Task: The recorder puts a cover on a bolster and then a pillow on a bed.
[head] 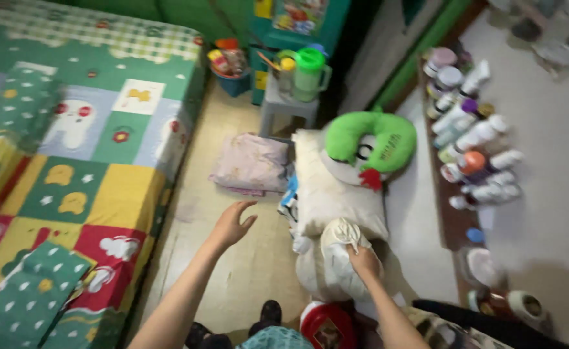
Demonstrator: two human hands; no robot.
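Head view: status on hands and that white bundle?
Right hand gripping white cloth bundle. Left hand open, empty, above floor. Cream pillow right behind bundle.

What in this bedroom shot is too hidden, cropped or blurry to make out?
- Head view: the cream cloth gripped by the right hand; its form is bunched up.
- Bottles on the shelf: blurred.
- Red container: cut by the bottom edge.
- Left hand: open, holding nothing.

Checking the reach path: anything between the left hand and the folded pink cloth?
Head view: only bare floor lies between the open left hand and the folded pink cloth.
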